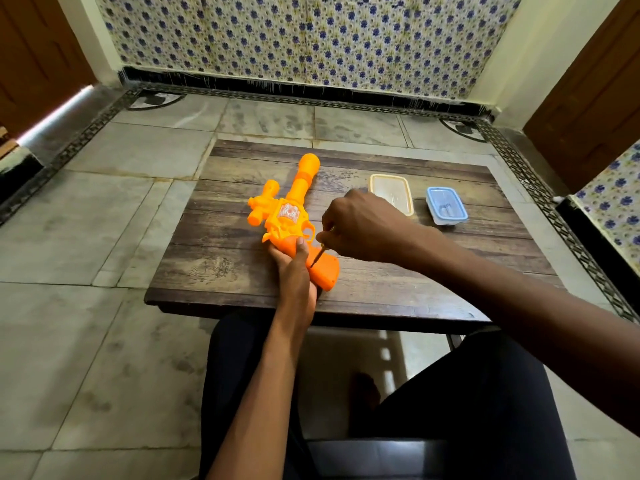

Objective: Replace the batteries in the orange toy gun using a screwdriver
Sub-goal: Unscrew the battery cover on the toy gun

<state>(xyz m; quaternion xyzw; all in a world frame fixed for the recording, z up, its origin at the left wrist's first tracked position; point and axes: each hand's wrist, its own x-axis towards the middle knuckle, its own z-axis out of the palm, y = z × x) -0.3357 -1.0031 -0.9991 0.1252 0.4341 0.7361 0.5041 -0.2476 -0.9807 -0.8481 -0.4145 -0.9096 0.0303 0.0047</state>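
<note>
The orange toy gun [289, 211] lies on the wooden table [221, 258], barrel pointing away from me, grip toward the near edge. My left hand [294, 271] grips the gun's handle from below, thumb on top. My right hand [360, 226] pinches a thin screwdriver [318, 255] whose tip touches the orange handle beside my left thumb. Most of the screwdriver's handle is hidden inside my right fist.
A yellow-rimmed clear lid or box [391, 192] and a blue-lidded clear box [446, 205] with small items inside sit at the table's far right. Stone floor tiles surround the low table. My legs are under its near edge.
</note>
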